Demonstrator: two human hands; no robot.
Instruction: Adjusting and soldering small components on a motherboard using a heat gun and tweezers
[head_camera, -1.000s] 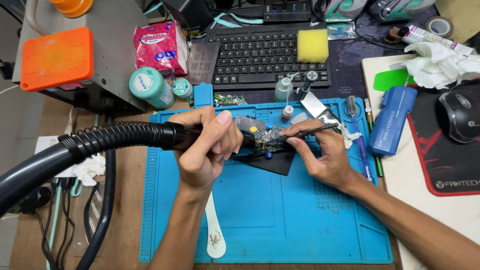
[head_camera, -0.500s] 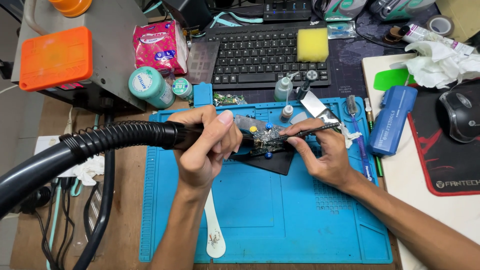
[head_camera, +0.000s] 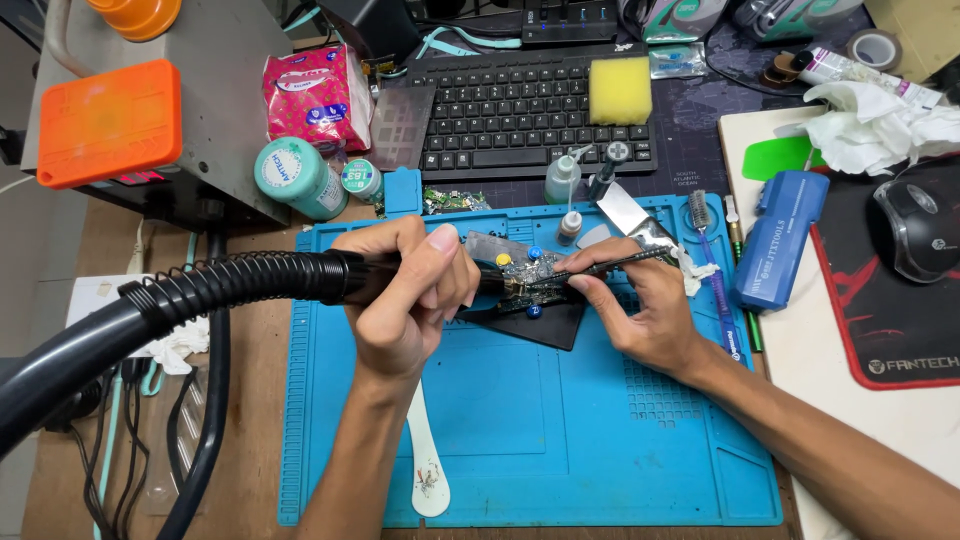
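Observation:
My left hand (head_camera: 410, 295) grips the black handle of a hot-air tool whose ribbed black hose (head_camera: 200, 295) runs off to the left. The nozzle points right at a small circuit board (head_camera: 525, 272) held in a clamp with blue and yellow knobs, resting on a black pad (head_camera: 540, 325) on the blue work mat (head_camera: 560, 440). My right hand (head_camera: 640, 310) holds thin tweezers (head_camera: 625, 262) with their tip on the board's right side.
A white spatula (head_camera: 425, 460) lies on the mat below my left wrist. Behind the mat stand small bottles (head_camera: 563, 180), a black keyboard (head_camera: 530, 110) with a yellow sponge (head_camera: 620, 90), a teal jar (head_camera: 297, 178) and a grey station (head_camera: 150, 120). A blue case (head_camera: 780, 238) and mouse (head_camera: 915, 228) sit right.

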